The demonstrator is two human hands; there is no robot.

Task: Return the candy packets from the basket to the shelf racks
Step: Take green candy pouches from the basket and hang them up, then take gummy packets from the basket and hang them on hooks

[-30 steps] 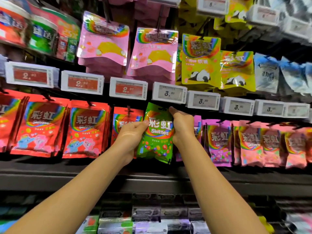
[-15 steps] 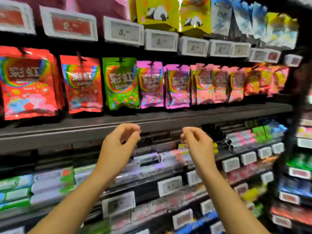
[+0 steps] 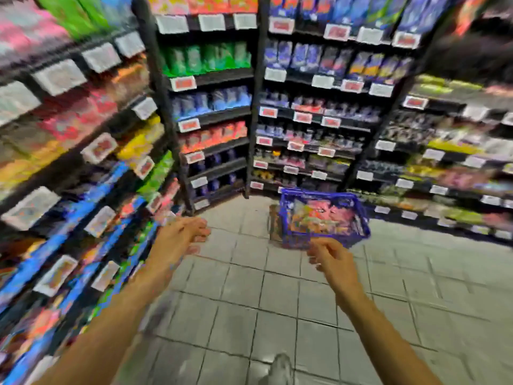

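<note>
A blue plastic basket stands on the tiled floor near the corner of the aisle, with several pink, red and green candy packets inside. My left hand hangs in the air left of the basket, fingers loosely spread, holding nothing. My right hand is just in front of the basket's near rim, fingers loosely curled and empty. The shelf racks with candy run along the left side, badly blurred.
Dark shelving full of packets and price tags fills the corner ahead and the right side. Grey floor tiles stretch between me and the basket. A shoe tip shows at the bottom edge.
The green Skittles packet was hung on its peg and both hands let go. My view has swung right and down from the shelf to the basket on the floor.
</note>
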